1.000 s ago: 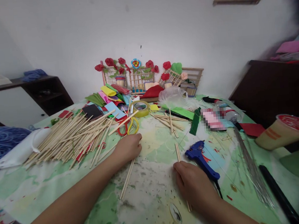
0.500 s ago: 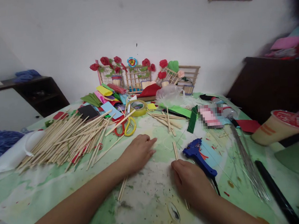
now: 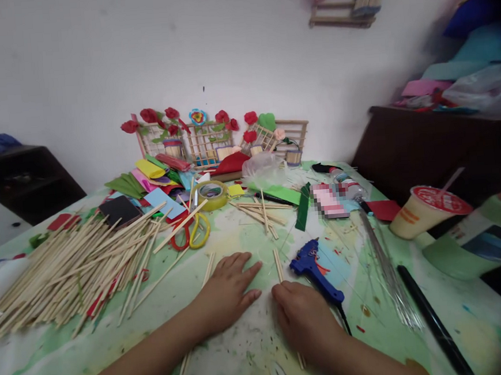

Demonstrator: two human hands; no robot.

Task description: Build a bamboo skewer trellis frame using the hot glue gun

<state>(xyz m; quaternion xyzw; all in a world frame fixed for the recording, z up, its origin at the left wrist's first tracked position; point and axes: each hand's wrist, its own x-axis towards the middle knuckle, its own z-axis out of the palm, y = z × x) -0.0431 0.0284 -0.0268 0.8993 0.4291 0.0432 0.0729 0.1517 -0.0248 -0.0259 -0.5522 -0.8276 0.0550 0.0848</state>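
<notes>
My left hand (image 3: 226, 290) lies palm down with its fingers spread. It rests over a pair of thin wooden sticks (image 3: 209, 267), whose ends show beyond the fingers and below the wrist. My right hand (image 3: 306, 316) is closed over another pair of wooden sticks (image 3: 278, 265) lying lengthwise on the table; their far ends stick out past the knuckles and the near ends show below. Just right of that hand lies a blue glue gun (image 3: 315, 270) with its cord running toward me.
A big heap of wooden sticks (image 3: 78, 264) covers the left side, beside scissors (image 3: 199, 231) and a tape roll (image 3: 211, 195). Wires (image 3: 390, 275), a black rod (image 3: 434, 320), a lidded cup (image 3: 421, 211) and a large bottle (image 3: 467, 240) stand or lie right. Paper-flower lattices (image 3: 207, 142) line the wall.
The view has swung to the right. My left hand has drawn back toward me and spread its fingers, uncovering the far ends of the sticks under it. My right hand stays closed.
</notes>
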